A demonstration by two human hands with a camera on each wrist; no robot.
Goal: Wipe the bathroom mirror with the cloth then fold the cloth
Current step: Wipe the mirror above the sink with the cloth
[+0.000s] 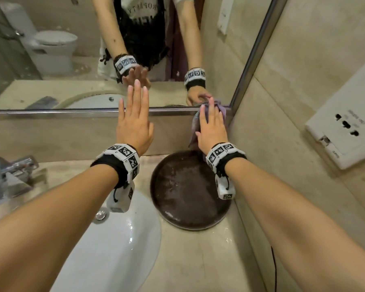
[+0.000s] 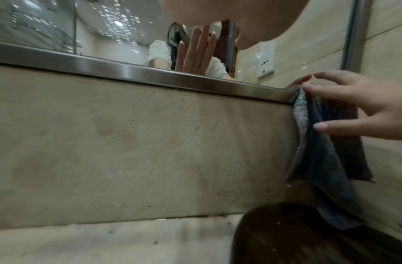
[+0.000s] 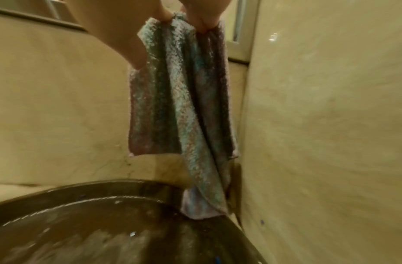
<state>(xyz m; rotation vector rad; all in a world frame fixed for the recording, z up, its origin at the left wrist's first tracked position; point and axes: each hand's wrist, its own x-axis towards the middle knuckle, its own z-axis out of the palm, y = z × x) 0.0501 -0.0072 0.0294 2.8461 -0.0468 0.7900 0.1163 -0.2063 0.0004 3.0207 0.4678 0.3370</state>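
I am stretching both arms forward over the surface (image 1: 198, 260). My left hand (image 1: 134, 123) is standing upright and flat, its fingers (image 1: 137, 95) straight and close together, tips meeting the mirror (image 1: 72, 60). My right hand (image 1: 212, 127) is pressing the cloth (image 3: 184, 100) against the mirror's lower right corner with slightly spread fingers. The cloth is hanging down the wall above a dark round tray (image 1: 183, 192).

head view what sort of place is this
A bathroom, almost certainly: a white sink is set in a stone counter, a metal-framed mirror is on the wall above it, and a toilet shows in the reflection.
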